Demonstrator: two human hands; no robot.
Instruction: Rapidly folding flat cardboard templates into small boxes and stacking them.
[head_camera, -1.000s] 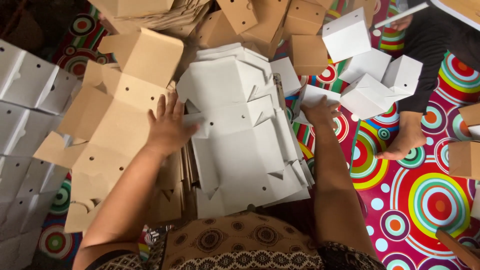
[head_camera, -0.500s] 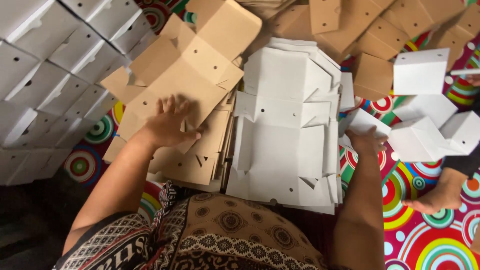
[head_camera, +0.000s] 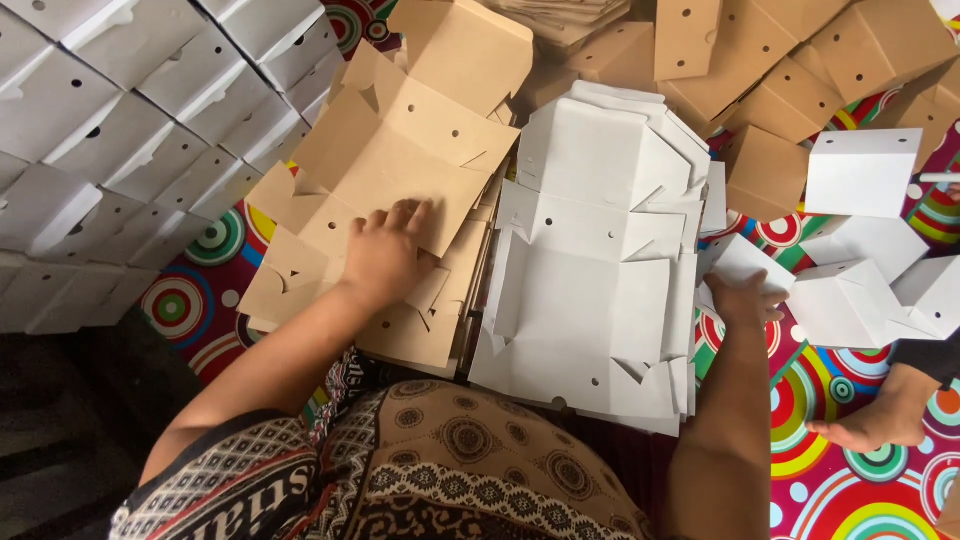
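Versus the frame half a second earlier: little change. Left hand (head_camera: 385, 255) is found on the same brown flat-cut box blank (head_camera: 400, 160), shifted slightly toward its lower edge. Right hand (head_camera: 745, 295) is seen at the right edge of the white blank stack (head_camera: 590, 290), much as before.

Positions: the brown blank lies unfolded at upper centre-left, on top of a stack of brown blanks (head_camera: 420, 320). The left hand is laid palm-down on its lower part, fingers slightly spread and flat, fingertips pointing toward upper right; nothing is pinched as far as can be seen. The right hand is placed just beside the white stack, over a loose white piece (head_camera: 740, 260); fingers appear curled, but whether anything is gripped cannot be told.

Surroundings: folded white boxes (head_camera: 120, 120) are stacked at upper left, folded brown boxes (head_camera: 800, 70) at upper right, more assembled white boxes (head_camera: 870, 250) at right. A bare foot (head_camera: 880, 425) of another person is seen at lower right on the mat with coloured circles (head_camera: 830, 480).

Hidden or cut off: the right fingertips are hidden by the hand itself. The lower brown blanks are covered by the top one and the left forearm. Box stacks are cropped at the frame edges.
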